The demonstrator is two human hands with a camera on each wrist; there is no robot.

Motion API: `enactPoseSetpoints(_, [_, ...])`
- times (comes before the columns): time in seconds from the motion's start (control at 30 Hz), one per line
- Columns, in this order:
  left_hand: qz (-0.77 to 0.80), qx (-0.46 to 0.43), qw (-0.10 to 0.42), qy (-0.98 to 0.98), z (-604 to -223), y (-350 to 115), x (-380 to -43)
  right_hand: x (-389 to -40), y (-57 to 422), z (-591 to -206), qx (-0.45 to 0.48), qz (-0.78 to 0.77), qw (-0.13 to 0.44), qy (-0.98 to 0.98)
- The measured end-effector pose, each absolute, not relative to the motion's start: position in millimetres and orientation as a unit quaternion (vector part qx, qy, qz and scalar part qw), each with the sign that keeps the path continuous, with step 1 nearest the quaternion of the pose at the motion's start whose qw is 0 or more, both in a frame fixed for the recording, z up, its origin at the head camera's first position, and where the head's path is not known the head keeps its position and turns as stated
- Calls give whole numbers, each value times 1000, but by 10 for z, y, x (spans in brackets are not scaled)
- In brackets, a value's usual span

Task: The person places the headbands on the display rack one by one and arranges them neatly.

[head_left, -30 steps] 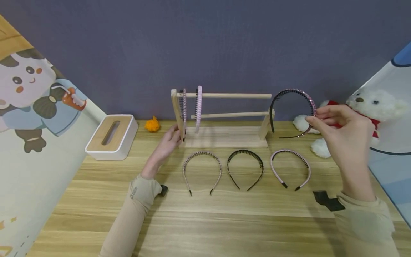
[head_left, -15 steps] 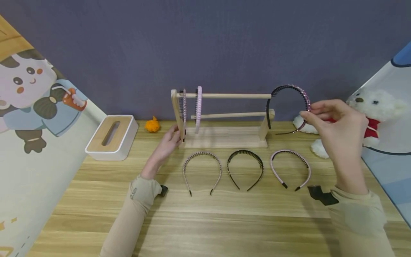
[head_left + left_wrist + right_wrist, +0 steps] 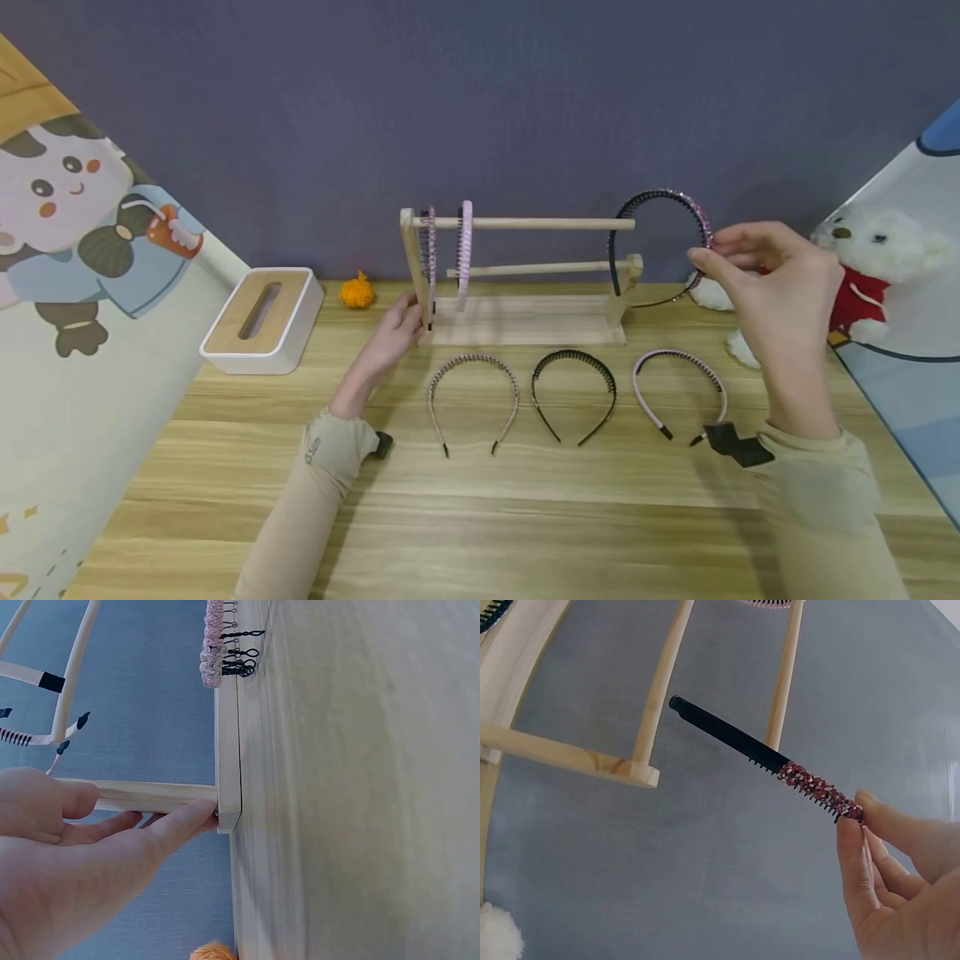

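My right hand [image 3: 780,292] pinches a black headband [image 3: 705,222] with pink-red sparkles by its decorated side, between thumb and fingers. The headband is held up at the right end of the wooden rack [image 3: 525,321], its loop overlapping the upper rod's free end [image 3: 618,224]. In the right wrist view its bare black tip [image 3: 686,709] points toward the rods. At the rack's left end my left hand [image 3: 392,327] grips the upright post [image 3: 142,795] near the base. Two headbands hang on the rods at the left: a beaded one [image 3: 431,258] and a pink wrapped one [image 3: 466,258].
In front of the rack lie a beaded headband [image 3: 472,357], a black headband [image 3: 573,355] and a pink headband [image 3: 678,353]. A tissue box [image 3: 262,321] and an orange pumpkin-like ornament [image 3: 357,292] stand left. A white plush bear [image 3: 870,250] sits right.
My right hand has moved left and slightly up with the sparkly headband, from beside the rack to where it overlaps the upper rod's end. The left hand stays on the post.
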State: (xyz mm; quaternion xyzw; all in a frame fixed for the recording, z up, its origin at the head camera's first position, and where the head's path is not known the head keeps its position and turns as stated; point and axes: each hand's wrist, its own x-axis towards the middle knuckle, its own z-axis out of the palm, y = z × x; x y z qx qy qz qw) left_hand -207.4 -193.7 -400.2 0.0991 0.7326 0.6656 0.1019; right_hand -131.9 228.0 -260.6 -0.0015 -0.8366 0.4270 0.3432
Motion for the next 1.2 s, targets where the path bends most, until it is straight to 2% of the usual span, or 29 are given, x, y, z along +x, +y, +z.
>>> enactPoseSetpoints(0.53, [670,95,99,730,-3991,-1932,-2072,-1460,2005,-2582,-10,459,344,-819])
enactPoseSetpoints(1.2, [668,91,100,732,-3991,-1930,-2067,-1580,1646,-2561,53,501,338,-795])
